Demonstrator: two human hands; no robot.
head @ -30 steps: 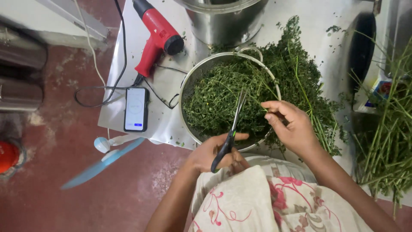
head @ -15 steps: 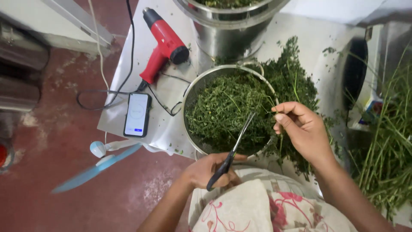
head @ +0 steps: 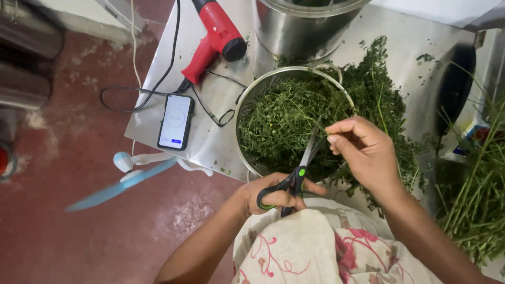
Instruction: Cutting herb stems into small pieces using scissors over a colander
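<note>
Left hand grips scissors; right hand pinches a stem above the strainer on a metal surface over red floor.

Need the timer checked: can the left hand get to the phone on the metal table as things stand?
Probably yes, but not freely: the left hand grips the scissors. The phone lies face up to its left, nothing covering it; a black cable runs beside it.

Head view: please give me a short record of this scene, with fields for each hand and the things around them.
left hand: holds scissors, blades pointing up over the bowl
right hand: pinches a thin green stem by the blades
bowl: metal, full of cut green leaves
table: metal, with herb pile, heat gun, phone, steel pot
floor: small blue fan
</note>
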